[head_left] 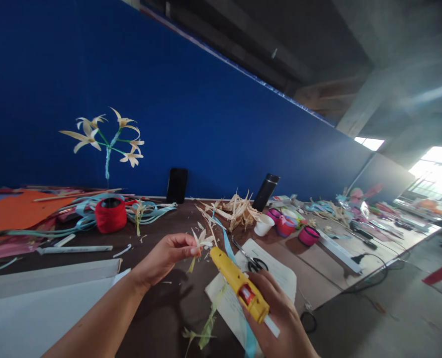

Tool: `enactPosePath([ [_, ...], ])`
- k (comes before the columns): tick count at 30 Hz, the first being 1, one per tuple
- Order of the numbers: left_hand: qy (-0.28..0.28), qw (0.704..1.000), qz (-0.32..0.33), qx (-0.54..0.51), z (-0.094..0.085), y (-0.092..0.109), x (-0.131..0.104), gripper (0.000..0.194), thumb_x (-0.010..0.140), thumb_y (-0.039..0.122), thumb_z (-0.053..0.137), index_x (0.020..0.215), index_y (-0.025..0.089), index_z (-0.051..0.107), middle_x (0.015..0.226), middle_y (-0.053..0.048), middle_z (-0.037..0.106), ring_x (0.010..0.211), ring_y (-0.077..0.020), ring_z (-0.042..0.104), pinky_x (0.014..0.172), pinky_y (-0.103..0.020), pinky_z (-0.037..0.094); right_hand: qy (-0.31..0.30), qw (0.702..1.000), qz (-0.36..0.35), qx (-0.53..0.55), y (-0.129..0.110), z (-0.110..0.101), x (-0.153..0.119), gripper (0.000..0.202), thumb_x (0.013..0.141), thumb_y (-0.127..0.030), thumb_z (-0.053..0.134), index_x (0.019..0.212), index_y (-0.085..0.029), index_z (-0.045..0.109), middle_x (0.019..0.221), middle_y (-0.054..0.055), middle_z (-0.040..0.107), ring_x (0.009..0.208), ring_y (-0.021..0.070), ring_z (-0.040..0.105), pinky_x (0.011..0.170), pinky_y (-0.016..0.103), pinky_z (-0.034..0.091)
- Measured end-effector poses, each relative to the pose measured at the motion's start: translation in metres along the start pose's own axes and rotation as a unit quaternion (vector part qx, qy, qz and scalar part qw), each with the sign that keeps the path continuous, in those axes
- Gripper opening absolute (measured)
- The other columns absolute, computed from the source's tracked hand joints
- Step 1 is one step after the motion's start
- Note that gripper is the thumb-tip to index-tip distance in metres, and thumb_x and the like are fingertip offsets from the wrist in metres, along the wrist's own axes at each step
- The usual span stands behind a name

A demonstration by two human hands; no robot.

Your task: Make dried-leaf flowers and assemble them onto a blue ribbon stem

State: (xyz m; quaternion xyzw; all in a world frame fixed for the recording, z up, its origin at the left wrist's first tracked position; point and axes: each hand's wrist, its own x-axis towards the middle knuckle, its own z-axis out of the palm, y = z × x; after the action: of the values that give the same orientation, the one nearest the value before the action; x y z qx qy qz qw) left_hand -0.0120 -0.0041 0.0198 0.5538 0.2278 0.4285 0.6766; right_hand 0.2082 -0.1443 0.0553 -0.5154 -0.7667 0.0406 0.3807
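Note:
Between the thumb and fingers of my left hand (179, 251) is a small pale husk flower (203, 239), held above the dark table. My right hand (271, 311) is closed around a yellow glue gun (239, 283), with a white glue stick (272, 325) poking out of its back end. The gun's nozzle points at the flower; whether they touch I cannot tell. Below the gun lie a printed paper sheet (280, 263), a light blue ribbon (228, 243) and black-handled scissors (257, 263). Thin green-yellow husk scraps (208, 328) hang or lie near the front.
A finished-looking flower spray (108, 149) stands before the blue partition (206, 99). Along the back are a red spool (111, 216), a phone (177, 185), dried husks (237, 211), a black bottle (266, 191) and a white cup (263, 225). A white power strip (340, 251) lies right.

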Motion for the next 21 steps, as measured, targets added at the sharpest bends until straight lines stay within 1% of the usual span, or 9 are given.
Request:
enactPosePath([
  [3,0.01,1.0,-0.003,0.001,-0.001,-0.001,-0.001,0.011,0.069,0.025,0.073,0.068,0.017,0.067,0.068,0.001,0.065,0.075,-0.0136,0.057,0.075,-0.025,0.035,-0.002,1.0,0.022,0.01,0.014,0.0,-0.006,0.04,0.073,-0.008,0.05,0.11,-0.023,0.05,0.096,0.006,0.057,0.083,0.0187,0.06,0.071,0.024,0.048],
  [6,0.018,1.0,-0.004,0.001,-0.002,-0.002,0.0,0.011,0.07,0.025,0.073,0.068,0.017,0.066,0.07,0.0,0.066,0.075,-0.0136,0.057,0.075,-0.026,0.035,-0.02,0.995,0.097,-0.017,0.032,0.001,-0.01,0.043,0.07,-0.007,0.049,0.11,-0.024,0.049,0.105,0.006,0.056,0.093,0.0205,0.057,0.079,0.027,0.045],
  [10,0.022,1.0,-0.003,-0.006,-0.002,-0.003,0.001,0.011,0.069,0.025,0.073,0.068,0.016,0.066,0.071,0.0,0.066,0.074,-0.0138,0.057,0.075,-0.026,0.036,-0.08,0.978,0.176,-0.082,0.057,0.009,-0.014,0.051,0.062,-0.006,0.049,0.109,-0.025,0.051,0.107,0.005,0.056,0.095,0.0213,0.055,0.082,0.03,0.042],
  [14,0.027,1.0,-0.004,-0.015,0.0,-0.002,0.0,0.01,0.07,0.024,0.073,0.068,0.017,0.066,0.069,0.001,0.065,0.073,-0.0133,0.058,0.075,-0.025,0.036,-0.137,0.962,0.19,-0.142,0.075,0.017,-0.015,0.055,0.058,-0.004,0.046,0.108,-0.025,0.054,0.104,0.005,0.057,0.098,0.0229,0.053,0.085,0.034,0.04],
  [16,0.03,0.999,-0.002,-0.016,0.0,-0.002,0.0,0.01,0.069,0.024,0.073,0.068,0.017,0.066,0.069,0.001,0.065,0.073,-0.0132,0.058,0.075,-0.025,0.036,-0.16,0.957,0.178,-0.163,0.077,0.016,-0.013,0.065,0.055,-0.002,0.045,0.116,-0.025,0.052,0.106,0.006,0.057,0.101,0.024,0.051,0.087,0.035,0.039],
  [18,0.036,0.999,-0.002,-0.015,0.0,-0.002,0.0,0.01,0.069,0.024,0.073,0.067,0.017,0.066,0.069,0.001,0.065,0.073,-0.0133,0.058,0.075,-0.025,0.037,-0.17,0.956,0.161,-0.177,0.073,0.009,-0.008,0.074,0.055,-0.002,0.046,0.124,-0.028,0.048,0.109,0.006,0.057,0.105,0.0255,0.05,0.089,0.038,0.037],
  [19,0.04,0.999,-0.002,-0.014,0.0,-0.002,0.001,0.011,0.068,0.025,0.073,0.067,0.017,0.066,0.069,0.0,0.065,0.073,-0.0133,0.057,0.074,-0.025,0.037,-0.16,0.959,0.155,-0.177,0.068,0.005,-0.004,0.074,0.058,-0.003,0.048,0.127,-0.03,0.046,0.108,0.006,0.057,0.105,0.0259,0.05,0.088,0.038,0.037],
  [20,0.043,0.999,-0.001,-0.013,0.0,-0.003,0.001,0.011,0.068,0.025,0.074,0.067,0.017,0.066,0.069,0.0,0.065,0.072,-0.0133,0.057,0.074,-0.025,0.037,-0.133,0.964,0.155,-0.169,0.062,0.002,0.001,0.069,0.062,-0.006,0.05,0.126,-0.03,0.047,0.107,0.006,0.057,0.103,0.026,0.051,0.087,0.038,0.038],
  [21,0.045,0.999,0.001,-0.012,0.001,-0.003,0.001,0.011,0.068,0.025,0.074,0.067,0.017,0.066,0.069,0.0,0.065,0.071,-0.0133,0.057,0.074,-0.025,0.037,-0.094,0.972,0.159,-0.146,0.054,-0.001,0.007,0.058,0.068,-0.012,0.052,0.123,-0.029,0.051,0.103,0.006,0.058,0.098,0.0249,0.053,0.085,0.037,0.04],
])
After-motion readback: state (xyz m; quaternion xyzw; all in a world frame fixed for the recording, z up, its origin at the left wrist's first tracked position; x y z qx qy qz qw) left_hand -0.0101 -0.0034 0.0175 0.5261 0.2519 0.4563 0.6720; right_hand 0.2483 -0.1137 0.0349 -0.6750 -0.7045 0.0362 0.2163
